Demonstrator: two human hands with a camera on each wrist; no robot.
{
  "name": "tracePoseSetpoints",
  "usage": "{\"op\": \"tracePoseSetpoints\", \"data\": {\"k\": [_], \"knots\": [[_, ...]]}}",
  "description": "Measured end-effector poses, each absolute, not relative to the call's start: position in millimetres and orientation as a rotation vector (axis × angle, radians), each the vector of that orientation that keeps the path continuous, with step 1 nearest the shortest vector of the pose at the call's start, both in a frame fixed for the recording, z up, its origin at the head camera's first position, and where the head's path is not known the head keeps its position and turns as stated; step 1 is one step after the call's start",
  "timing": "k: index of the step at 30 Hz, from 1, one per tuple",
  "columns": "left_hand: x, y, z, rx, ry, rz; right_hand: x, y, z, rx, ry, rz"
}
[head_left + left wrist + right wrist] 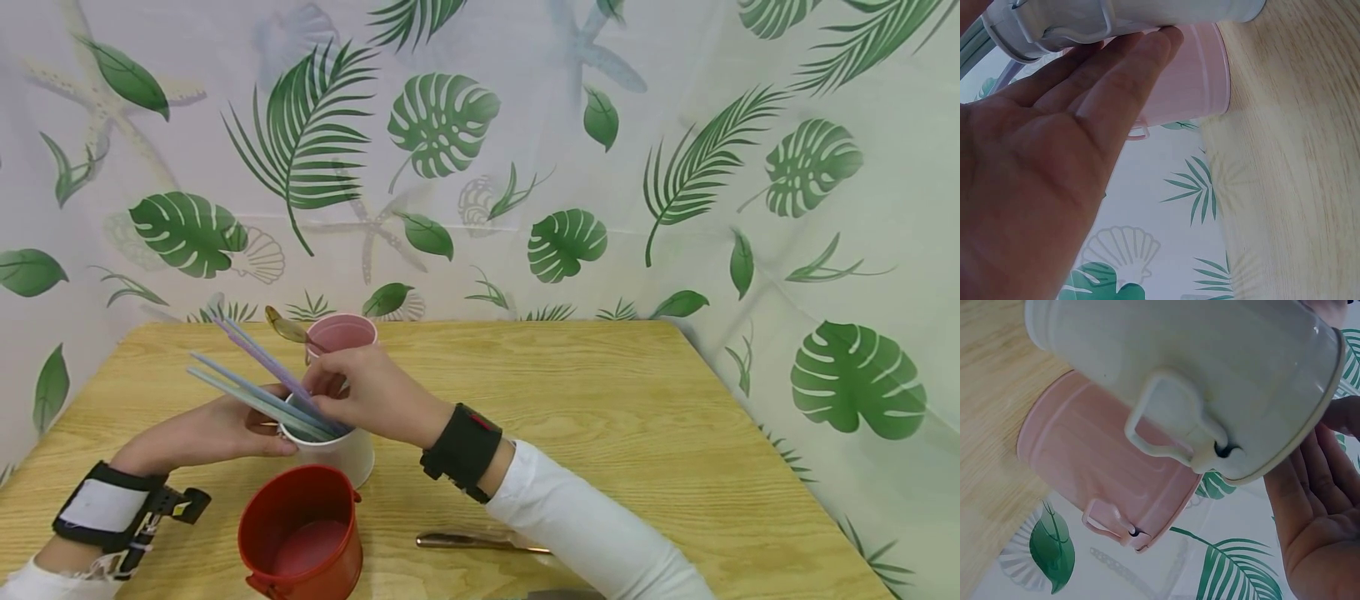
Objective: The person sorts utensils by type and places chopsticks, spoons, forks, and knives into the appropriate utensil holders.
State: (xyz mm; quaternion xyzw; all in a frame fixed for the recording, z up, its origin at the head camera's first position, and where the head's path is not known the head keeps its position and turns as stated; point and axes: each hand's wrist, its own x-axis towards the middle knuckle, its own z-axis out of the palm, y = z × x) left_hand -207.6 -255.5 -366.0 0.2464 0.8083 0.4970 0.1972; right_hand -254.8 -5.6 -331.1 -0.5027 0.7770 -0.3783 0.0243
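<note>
A white bucket [341, 458] with a small looped handle [1166, 412] stands at the left of the table, several drinking straws [258, 398] leaning out of it toward the left. At its left side my left hand [217, 429] holds it, thumb near the front rim and fingers along the wall, as the left wrist view shows. My right hand [382, 392] is over the right part of the rim, fingers bent, pinching the purple and blue straws where they enter the bucket. Its fingertips are partly hidden.
Behind the white bucket is a pink bucket [348, 329] with a gold spoon [285, 323] leaning out. A red bucket [300, 533] stands in front. Metal cutlery [465, 542] lies near my right sleeve, and a leaf-patterned cloth [480, 167] hangs behind the table.
</note>
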Motion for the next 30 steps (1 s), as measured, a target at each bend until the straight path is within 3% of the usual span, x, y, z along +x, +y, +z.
{"op": "tracePoseSetpoints", "data": {"k": [30], "knots": [[-207.0,-255.4,-367.1,0.669,2.238,1.431,-258.3,-9.9,-330.0,-1.591,2.435,-1.029]]}}
